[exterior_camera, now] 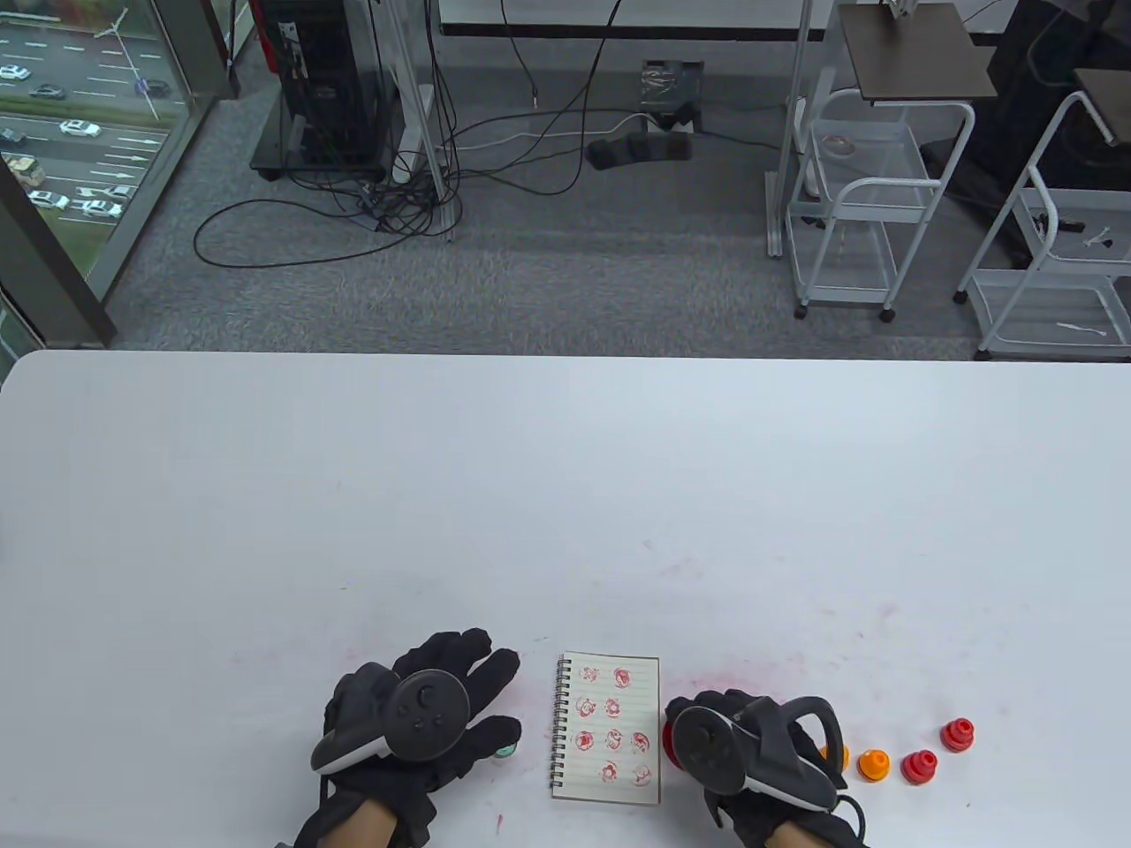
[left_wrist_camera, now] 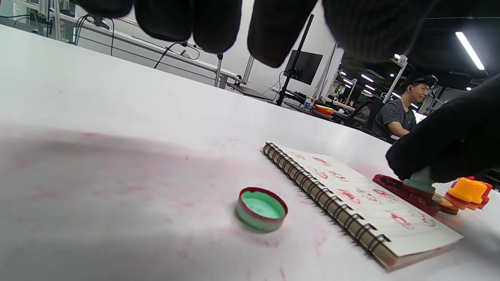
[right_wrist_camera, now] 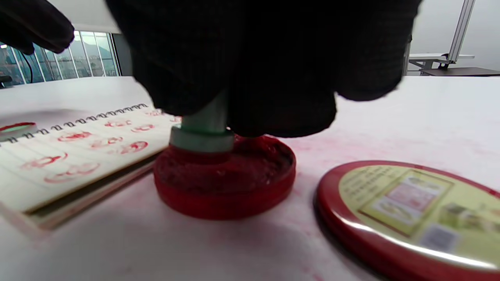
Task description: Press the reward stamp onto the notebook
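A small spiral notebook (exterior_camera: 610, 729) (left_wrist_camera: 351, 195) (right_wrist_camera: 74, 148) lies open near the table's front edge, its page covered with several red stamp marks. Just right of it sits a round red ink pad (exterior_camera: 669, 740) (right_wrist_camera: 230, 175) (left_wrist_camera: 406, 193). My right hand (exterior_camera: 751, 751) (right_wrist_camera: 254, 58) grips a pale green stamp (right_wrist_camera: 203, 130) (left_wrist_camera: 420, 181) upright, its face pressed into the ink pad. My left hand (exterior_camera: 424, 715) rests flat on the table left of the notebook, fingers spread, holding nothing. The stamp's green cap (left_wrist_camera: 261, 208) (exterior_camera: 505, 751) lies by the left thumb.
The ink pad's lid (right_wrist_camera: 414, 214) lies beside the pad on the right. Further right stands a row of stamps: two orange (exterior_camera: 873, 764) and two red (exterior_camera: 919, 766) (exterior_camera: 958, 735). Pink ink smears mark the white table (exterior_camera: 565, 495). A person sits at a far desk (left_wrist_camera: 398, 113).
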A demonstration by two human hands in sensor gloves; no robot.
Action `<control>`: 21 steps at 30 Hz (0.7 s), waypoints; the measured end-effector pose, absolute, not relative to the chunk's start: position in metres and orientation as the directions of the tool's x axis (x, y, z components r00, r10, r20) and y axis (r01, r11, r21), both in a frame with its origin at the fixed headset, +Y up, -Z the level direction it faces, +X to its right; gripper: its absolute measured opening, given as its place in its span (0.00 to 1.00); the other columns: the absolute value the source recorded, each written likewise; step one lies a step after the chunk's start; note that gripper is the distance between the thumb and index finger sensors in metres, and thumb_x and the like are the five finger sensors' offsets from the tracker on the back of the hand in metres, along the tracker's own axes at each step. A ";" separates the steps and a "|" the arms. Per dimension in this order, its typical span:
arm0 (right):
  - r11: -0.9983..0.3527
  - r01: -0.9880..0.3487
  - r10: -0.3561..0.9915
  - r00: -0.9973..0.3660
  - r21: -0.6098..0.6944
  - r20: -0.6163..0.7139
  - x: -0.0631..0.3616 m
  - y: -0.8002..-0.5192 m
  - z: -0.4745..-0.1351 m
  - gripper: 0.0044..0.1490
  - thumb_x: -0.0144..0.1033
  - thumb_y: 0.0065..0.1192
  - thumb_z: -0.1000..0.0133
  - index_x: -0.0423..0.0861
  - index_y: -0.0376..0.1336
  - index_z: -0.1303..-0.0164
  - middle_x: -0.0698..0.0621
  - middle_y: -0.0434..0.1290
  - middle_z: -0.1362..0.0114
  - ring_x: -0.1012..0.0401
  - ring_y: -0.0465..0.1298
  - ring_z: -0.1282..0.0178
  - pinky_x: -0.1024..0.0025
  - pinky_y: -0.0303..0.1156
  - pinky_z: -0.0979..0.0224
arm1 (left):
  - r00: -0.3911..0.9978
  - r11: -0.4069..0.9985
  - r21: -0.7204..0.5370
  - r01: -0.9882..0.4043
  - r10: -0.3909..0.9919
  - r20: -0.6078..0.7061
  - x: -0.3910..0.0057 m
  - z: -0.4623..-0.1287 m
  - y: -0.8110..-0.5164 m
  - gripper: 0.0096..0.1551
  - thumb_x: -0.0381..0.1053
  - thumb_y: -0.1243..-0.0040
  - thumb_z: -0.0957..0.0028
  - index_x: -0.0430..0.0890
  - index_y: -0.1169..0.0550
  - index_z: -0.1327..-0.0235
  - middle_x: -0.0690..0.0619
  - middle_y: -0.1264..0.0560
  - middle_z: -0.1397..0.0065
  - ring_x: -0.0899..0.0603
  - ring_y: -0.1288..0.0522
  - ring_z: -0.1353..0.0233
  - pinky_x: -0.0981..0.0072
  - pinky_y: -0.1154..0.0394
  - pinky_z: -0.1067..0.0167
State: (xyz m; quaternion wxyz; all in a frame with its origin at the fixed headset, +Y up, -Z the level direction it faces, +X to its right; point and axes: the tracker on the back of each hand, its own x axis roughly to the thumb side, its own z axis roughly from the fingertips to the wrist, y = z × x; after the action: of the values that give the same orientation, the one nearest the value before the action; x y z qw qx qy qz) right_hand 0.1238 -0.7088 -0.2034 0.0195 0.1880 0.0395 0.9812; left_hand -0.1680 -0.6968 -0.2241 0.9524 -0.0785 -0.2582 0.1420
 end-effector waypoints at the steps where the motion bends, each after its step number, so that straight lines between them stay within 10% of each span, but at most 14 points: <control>1: -0.995 -0.022 0.056 -0.928 0.094 0.369 0.124 -0.709 -0.204 0.26 0.35 0.74 0.59 0.51 0.76 0.49 0.49 0.86 0.45 0.55 0.86 0.54 0.61 0.84 0.50 | 0.826 0.947 -0.223 -0.231 0.312 0.469 -0.168 -0.224 -0.697 0.46 0.68 0.45 0.50 0.48 0.29 0.18 0.38 0.39 0.14 0.28 0.39 0.20 0.31 0.38 0.27; 21: -0.975 0.126 -0.056 -0.938 0.185 0.343 0.107 -0.713 -0.207 0.26 0.34 0.72 0.60 0.52 0.76 0.50 0.53 0.88 0.47 0.56 0.85 0.51 0.61 0.83 0.46 | 0.831 0.944 -0.233 -0.232 0.317 0.457 -0.168 -0.224 -0.696 0.45 0.68 0.45 0.50 0.48 0.28 0.19 0.38 0.38 0.15 0.28 0.37 0.20 0.32 0.37 0.28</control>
State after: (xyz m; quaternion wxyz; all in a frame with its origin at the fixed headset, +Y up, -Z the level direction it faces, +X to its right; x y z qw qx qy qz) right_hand 0.1074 -0.7129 -0.2070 -0.0464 0.1704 0.1025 0.9789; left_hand -0.1682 -0.6964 -0.2239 0.9531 -0.0841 -0.2527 0.1440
